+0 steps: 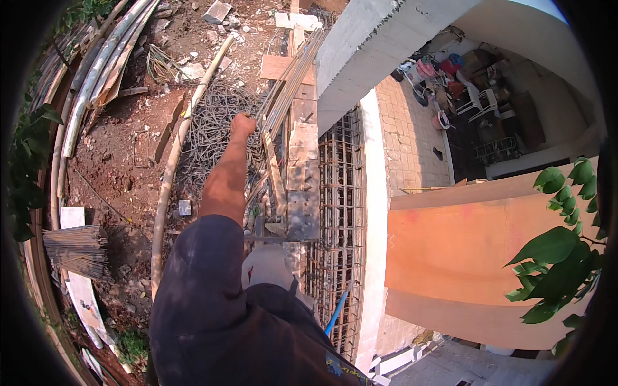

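Left hand (243,123) is closed in a fist around the near end of a bundle of long thin rusty steel reinforcement bars (293,80); the arm is stretched out straight and away from the body, which seems to me a way to keep the heavy rods clear of the legs and to steer them from one end; the right hand I cannot see, so I cannot tell if it grips something or not.

The bundle lies with its long axis going from the fist up and to the right in the picture, toward the corner of the grey concrete beam (367,45); its far end points away from the person, and its near end is the one in the fist; the rods stay close together, nearly parallel, and they seem to rest partly on the pale wooden planks (302,138) beneath them, probably so that the weight is shared.

Just to the right of the planks stands the tied cage of rusty steel bars and stirrups (338,212), long axis running toward the person; to the left, on the red-brown soil (122,167), lies a tangled heap of bent wire rings (212,128), and a long pale bamboo pole (170,174) lies beside it; a second, smaller stack of short rods (77,248) rests well apart at the left.
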### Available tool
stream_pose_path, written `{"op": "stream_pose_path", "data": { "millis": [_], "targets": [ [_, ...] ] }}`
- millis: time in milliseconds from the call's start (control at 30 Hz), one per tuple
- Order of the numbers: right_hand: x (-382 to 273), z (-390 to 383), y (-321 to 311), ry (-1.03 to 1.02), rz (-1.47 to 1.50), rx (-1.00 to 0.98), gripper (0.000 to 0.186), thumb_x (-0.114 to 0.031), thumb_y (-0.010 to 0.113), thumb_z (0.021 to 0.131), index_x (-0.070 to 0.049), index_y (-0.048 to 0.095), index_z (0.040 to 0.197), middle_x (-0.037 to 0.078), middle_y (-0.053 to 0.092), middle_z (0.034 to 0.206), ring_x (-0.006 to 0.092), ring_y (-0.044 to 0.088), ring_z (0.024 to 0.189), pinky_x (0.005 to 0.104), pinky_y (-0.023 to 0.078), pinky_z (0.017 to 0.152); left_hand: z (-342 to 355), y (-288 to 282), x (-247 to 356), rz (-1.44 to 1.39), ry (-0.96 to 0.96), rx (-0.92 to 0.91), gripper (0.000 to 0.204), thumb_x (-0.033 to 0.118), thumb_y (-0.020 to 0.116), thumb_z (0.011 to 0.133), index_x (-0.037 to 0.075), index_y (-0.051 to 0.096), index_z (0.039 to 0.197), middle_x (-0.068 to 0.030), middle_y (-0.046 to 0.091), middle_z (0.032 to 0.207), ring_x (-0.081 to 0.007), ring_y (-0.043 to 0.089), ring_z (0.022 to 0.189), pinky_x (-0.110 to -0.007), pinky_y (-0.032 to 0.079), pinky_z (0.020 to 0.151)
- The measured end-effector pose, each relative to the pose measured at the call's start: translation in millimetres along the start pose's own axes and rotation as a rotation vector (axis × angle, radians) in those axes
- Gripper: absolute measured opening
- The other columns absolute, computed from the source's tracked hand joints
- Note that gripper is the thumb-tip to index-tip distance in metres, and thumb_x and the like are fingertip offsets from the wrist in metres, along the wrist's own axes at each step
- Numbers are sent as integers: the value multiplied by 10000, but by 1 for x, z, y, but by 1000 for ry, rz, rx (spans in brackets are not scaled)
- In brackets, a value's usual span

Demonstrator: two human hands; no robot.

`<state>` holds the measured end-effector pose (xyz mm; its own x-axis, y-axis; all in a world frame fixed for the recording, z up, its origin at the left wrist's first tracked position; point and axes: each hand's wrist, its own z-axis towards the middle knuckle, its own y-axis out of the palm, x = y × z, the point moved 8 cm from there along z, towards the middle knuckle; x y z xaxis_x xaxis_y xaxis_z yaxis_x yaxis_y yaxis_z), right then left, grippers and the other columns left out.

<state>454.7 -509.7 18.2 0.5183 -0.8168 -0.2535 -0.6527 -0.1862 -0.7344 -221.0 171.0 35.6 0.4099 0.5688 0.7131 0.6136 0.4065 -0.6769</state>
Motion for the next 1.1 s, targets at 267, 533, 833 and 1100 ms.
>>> {"op": "stream_pose_path", "data": {
  "millis": [267, 533, 833, 1100],
  "targets": [
    [-60, -52, -21, 17, -108, -14, 473, -494, 826, 942, -30, 784, 858, 114, 726, 700, 240, 705, 647, 419, 522, 609, 39, 66, -10, -15, 130, -354, 277, 344, 894, 845, 153, 887, 1046, -114, 845, 1005, -261, 796, 925, -392, 606, 869],
    [-77, -62, -26, -30, -206, -19, 496, -537, 826, 927, -46, 797, 868, 126, 734, 714, 265, 713, 671, 430, 532, 642, 43, 82, -23, -176, 34, -442, 422, 341, 950, 760, 153, 862, 1128, -145, 832, 1120, -305, 791, 1069, -395, 600, 995],
    [-127, -103, -49, -90, -188, -15, 523, -585, 826, 910, -63, 811, 878, 138, 742, 731, 294, 723, 698, 442, 544, 680, 33, 75, -26, -174, 29, -386, 292, 157, 902, 785, 113, 881, 1073, -124, 838, 950, -238, 794, 882, -371, 612, 861],
    [-51, -96, -37, 41, -543, -12, 617, -636, 793, 904, -33, 808, 1033, 201, 758, 806, 365, 761, 816, 496, 549, 771, -73, 15, -40, -598, -128, -1139, 231, 33, 812, 902, -6, 766, 1125, -81, 788, 967, -167, 743, 790, -310, 615, 695]
  ]
}}
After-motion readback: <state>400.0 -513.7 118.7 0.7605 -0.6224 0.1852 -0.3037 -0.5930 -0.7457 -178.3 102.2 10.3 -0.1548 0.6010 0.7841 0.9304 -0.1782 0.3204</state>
